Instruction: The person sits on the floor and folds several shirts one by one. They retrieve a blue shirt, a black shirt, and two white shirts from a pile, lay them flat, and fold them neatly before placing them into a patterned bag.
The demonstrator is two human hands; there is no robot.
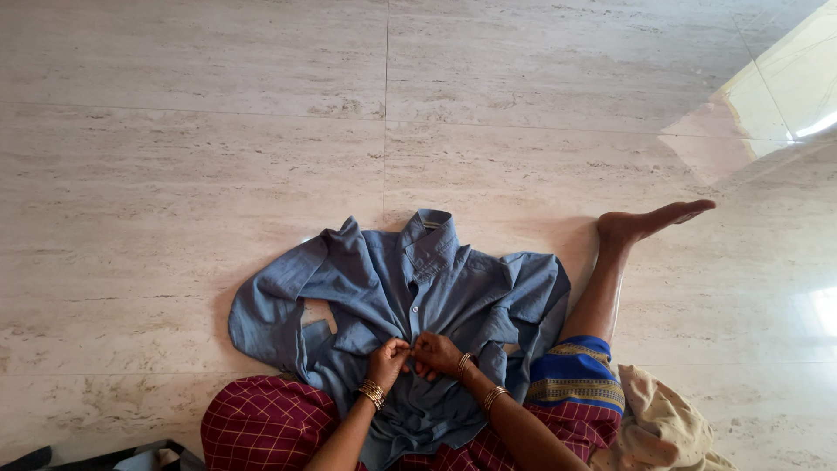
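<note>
A blue long-sleeved shirt (392,288) lies front up on the pale tiled floor, collar pointing away from me and sleeves bent inward. My left hand (387,359) and my right hand (436,353) meet at the shirt's front placket, near the lower middle. Both pinch the fabric edge there with closed fingers. Gold bangles sit on both wrists. The shirt's lower part rests on my lap, over a maroon checked cloth (261,423).
My right leg (610,270) stretches out to the right of the shirt, the foot resting on the floor. A beige cloth (663,427) lies at the lower right. A dark item (131,458) shows at the bottom left edge. Sunlight glares on the tiles at the upper right.
</note>
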